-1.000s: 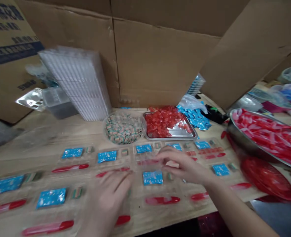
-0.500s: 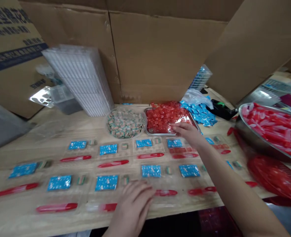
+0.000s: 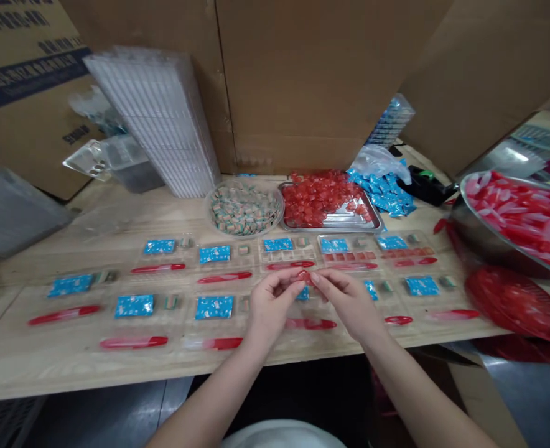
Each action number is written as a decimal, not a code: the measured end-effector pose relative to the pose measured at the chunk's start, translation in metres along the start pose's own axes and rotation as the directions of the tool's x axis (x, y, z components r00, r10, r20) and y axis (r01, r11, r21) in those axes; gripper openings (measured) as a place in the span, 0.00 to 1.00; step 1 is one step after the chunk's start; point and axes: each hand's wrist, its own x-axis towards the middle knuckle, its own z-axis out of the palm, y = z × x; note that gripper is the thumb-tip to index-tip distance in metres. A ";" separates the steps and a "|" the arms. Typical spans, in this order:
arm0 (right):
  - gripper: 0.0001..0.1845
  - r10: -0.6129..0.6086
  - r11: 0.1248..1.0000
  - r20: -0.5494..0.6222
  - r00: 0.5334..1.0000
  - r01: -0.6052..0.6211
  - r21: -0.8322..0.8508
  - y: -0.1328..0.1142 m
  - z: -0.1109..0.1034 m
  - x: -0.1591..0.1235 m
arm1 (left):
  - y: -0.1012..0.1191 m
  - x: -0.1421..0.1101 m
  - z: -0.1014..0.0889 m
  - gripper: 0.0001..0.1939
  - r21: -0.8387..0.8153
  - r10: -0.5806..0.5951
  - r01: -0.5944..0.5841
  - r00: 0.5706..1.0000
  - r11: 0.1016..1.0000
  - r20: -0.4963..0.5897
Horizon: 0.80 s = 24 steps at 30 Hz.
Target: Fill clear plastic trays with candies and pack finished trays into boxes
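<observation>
My left hand (image 3: 270,303) and my right hand (image 3: 344,302) meet over the middle of the wooden table (image 3: 116,364), fingertips pinched together on small red wrapped candies (image 3: 305,277). Below them lie two rows of clear plastic trays (image 3: 219,298), each with a blue packet (image 3: 214,307), a red tube (image 3: 134,342) and a small striped candy. Two far trays also hold a row of red candies (image 3: 348,256). Behind them stand a metal tray of red candies (image 3: 326,202) and a round clear bowl of striped candies (image 3: 244,210).
A leaning stack of empty clear trays (image 3: 158,118) stands at the back left before cardboard walls (image 3: 303,81). A heap of blue packets (image 3: 387,193) lies right of the metal tray. A steel bowl of red tubes (image 3: 517,218) and a red plastic basket (image 3: 517,302) sit at the right.
My right hand reached to the metal tray of red candies, then drew back to the middle. My left hand rose from the near trays to meet it. Both now pinch red candies.
</observation>
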 end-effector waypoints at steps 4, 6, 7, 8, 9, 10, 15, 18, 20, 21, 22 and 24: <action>0.14 -0.094 0.976 -0.012 0.996 0.090 -0.200 -0.006 0.004 -0.006 | 0.000 -0.004 -0.007 0.12 0.041 0.017 -0.017 1.000 0.999 0.005; 0.14 -0.142 0.953 0.006 0.990 0.139 -0.268 -0.008 0.006 -0.010 | 0.001 -0.005 -0.010 0.13 0.115 0.066 -0.067 0.998 0.991 0.019; 0.14 -0.168 0.940 0.015 0.986 0.165 -0.298 -0.008 0.007 -0.012 | 0.001 -0.006 -0.011 0.13 0.165 0.100 -0.103 0.995 0.981 0.030; 0.13 -0.191 0.926 0.022 0.981 0.188 -0.328 -0.009 0.008 -0.013 | 0.002 -0.007 -0.012 0.13 0.220 0.141 -0.148 0.989 0.964 0.047; 0.12 -0.214 0.909 0.030 0.976 0.210 -0.361 -0.009 0.009 -0.015 | 0.003 -0.008 -0.014 0.13 0.279 0.187 -0.199 0.980 0.940 0.069; 0.11 -0.234 0.888 0.039 0.972 0.230 -0.398 -0.009 0.010 -0.016 | 0.003 -0.009 -0.015 0.13 0.338 0.233 -0.251 0.968 0.907 0.095; 0.08 -0.267 0.812 0.033 0.963 0.243 -0.530 -0.008 0.012 -0.020 | 0.008 -0.013 -0.016 0.14 0.551 0.417 -0.466 0.882 0.692 0.222; 0.08 -0.255 0.819 0.052 0.966 0.244 -0.519 -0.008 0.011 -0.021 | 0.010 -0.016 -0.015 0.14 0.573 0.454 -0.520 0.850 0.633 0.269; 0.09 -0.251 0.816 0.071 0.965 0.250 -0.521 -0.008 0.010 -0.022 | 0.011 -0.017 -0.014 0.13 0.574 0.445 -0.510 0.856 0.641 0.264; 0.09 -0.248 0.810 0.083 0.965 0.254 -0.529 -0.008 0.009 -0.023 | 0.011 -0.017 -0.013 0.12 0.568 0.425 -0.486 0.871 0.664 0.248; 0.09 -0.247 0.800 0.095 0.964 0.258 -0.542 -0.008 0.009 -0.023 | 0.010 -0.017 -0.013 0.11 0.557 0.390 -0.446 0.893 0.701 0.223; 0.10 -0.242 0.778 0.116 0.963 0.264 -0.569 -0.007 0.008 -0.025 | 0.009 -0.016 -0.011 0.10 0.509 0.283 -0.327 0.945 0.797 0.163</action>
